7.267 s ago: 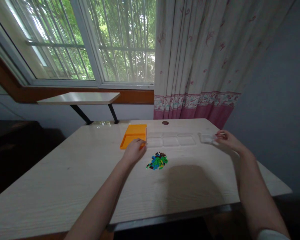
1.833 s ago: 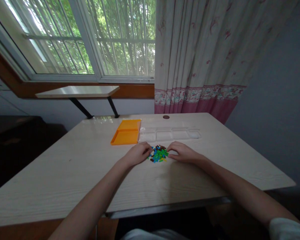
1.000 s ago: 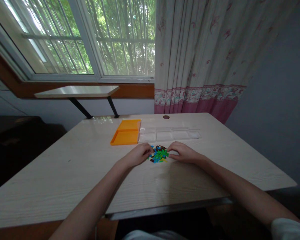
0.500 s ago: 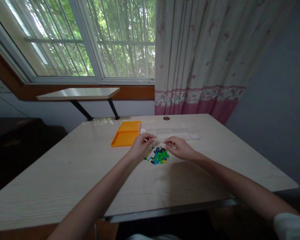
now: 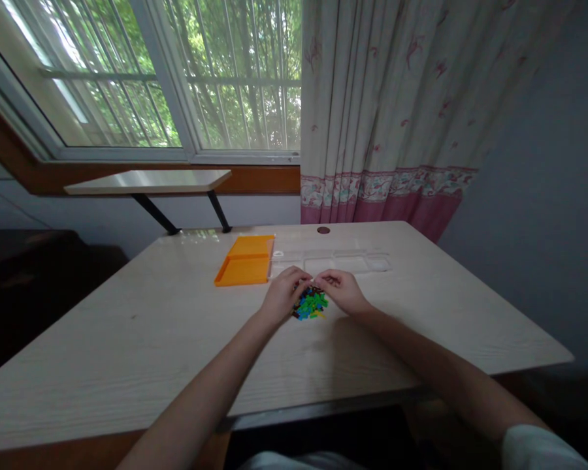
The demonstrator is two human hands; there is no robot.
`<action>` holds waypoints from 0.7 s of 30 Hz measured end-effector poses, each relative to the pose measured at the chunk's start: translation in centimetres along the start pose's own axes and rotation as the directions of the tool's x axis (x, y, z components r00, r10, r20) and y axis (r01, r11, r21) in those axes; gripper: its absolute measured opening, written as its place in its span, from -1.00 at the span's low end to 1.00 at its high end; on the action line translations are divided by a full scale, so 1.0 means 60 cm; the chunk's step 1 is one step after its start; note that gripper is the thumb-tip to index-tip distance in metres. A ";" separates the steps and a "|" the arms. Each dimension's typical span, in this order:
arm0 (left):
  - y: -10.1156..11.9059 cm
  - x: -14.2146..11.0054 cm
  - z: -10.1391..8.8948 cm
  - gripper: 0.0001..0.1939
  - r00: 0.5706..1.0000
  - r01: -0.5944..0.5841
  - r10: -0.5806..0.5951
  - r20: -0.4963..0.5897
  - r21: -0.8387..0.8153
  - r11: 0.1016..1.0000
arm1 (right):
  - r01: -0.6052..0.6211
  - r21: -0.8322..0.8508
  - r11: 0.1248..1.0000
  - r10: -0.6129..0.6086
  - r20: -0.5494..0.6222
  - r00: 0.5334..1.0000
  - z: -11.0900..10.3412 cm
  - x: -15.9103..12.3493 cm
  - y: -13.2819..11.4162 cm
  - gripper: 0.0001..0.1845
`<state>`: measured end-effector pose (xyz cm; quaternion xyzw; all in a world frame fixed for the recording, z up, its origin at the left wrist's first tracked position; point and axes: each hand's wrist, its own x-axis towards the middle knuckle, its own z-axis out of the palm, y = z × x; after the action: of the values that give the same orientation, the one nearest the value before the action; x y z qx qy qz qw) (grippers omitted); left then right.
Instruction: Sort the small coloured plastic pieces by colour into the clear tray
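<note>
The fingers of my left hand [image 5: 280, 299] are curled, with their tips directed inward over the far edge of the pile of small pieces [image 5: 312, 305]. The fingers of my right hand [image 5: 343, 292] are bent toward them, the two sets of fingertips nearly meeting. Whether either set is pressed together or pinching a piece cannot be told; the detail is too small.

The pile, in green, blue, dark brown and yellow, lies on the table [image 5: 151, 352] just below my fingertips. Beyond my hands is a clear compartmented tray [image 5: 355, 264], laid crosswise. At its left end lies an open orange case [image 5: 244, 269]. Farther back, a round dark disc [image 5: 323, 230] is set near the table's rear edge, in front of the curtain [image 5: 353, 117].
</note>
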<state>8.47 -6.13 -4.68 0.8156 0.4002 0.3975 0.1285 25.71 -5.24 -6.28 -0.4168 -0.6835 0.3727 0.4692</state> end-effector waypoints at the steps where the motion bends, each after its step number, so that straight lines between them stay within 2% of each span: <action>1: 0.003 0.000 0.001 -0.86 1.000 -0.012 0.011 0.019 0.012 1.000 | 0.003 -0.015 1.000 -0.003 -0.006 1.000 0.001 0.000 -0.001 -0.76; 5: 0.012 0.003 0.005 -0.85 0.997 -0.049 0.044 0.065 0.069 0.996 | 0.007 -0.094 0.996 -0.011 -0.050 0.999 0.003 -0.001 -0.003 -0.80; 9: 0.013 0.001 0.001 -0.83 0.998 -0.056 0.052 0.045 0.087 0.995 | -0.003 -0.134 0.991 -0.004 -0.056 0.998 0.002 -0.001 -0.004 -0.81; 17: 0.010 -0.001 -0.001 -0.82 0.998 -0.054 0.052 0.045 0.033 0.998 | -0.040 -0.029 0.999 0.040 0.008 0.999 0.007 0.001 0.006 -0.73; 21: 0.013 0.000 0.001 -0.83 0.999 -0.041 0.041 -0.001 -0.013 0.999 | -0.046 0.005 0.999 0.046 0.001 0.999 0.008 0.003 0.008 -0.72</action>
<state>8.92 -6.64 -4.31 0.8227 0.3809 0.4030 0.1253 25.34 -4.97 -6.81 -0.4309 -0.6730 0.3854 0.4614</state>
